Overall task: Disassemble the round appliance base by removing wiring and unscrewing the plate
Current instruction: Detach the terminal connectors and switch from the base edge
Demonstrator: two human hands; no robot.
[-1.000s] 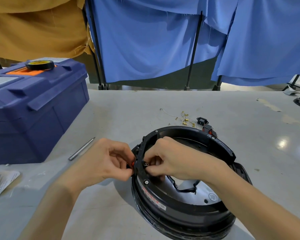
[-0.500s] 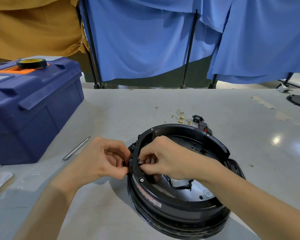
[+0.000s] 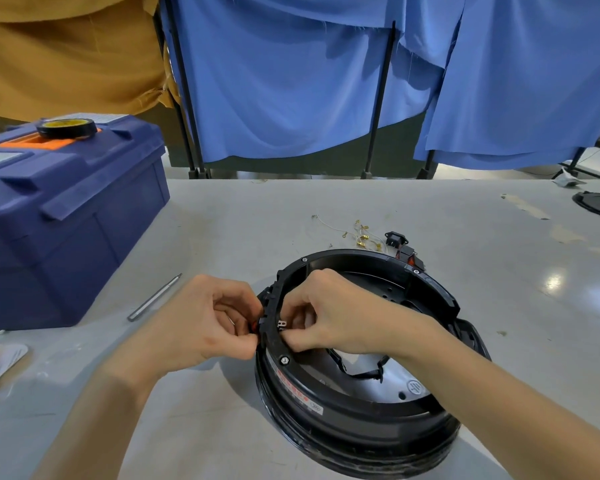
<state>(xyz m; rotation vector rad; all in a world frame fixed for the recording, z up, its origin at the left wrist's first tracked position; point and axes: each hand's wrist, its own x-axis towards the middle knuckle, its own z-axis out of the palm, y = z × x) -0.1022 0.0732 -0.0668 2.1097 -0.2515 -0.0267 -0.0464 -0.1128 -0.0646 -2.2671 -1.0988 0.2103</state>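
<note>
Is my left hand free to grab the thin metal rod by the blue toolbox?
Probably not yet: the left hand pinches a small red part at the rim of the black round base. Once freed, nothing blocks the thin metal rod.

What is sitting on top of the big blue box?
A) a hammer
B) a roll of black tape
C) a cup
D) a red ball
B: a roll of black tape lies flat on the orange patch of the lid of the blue toolbox.
</note>
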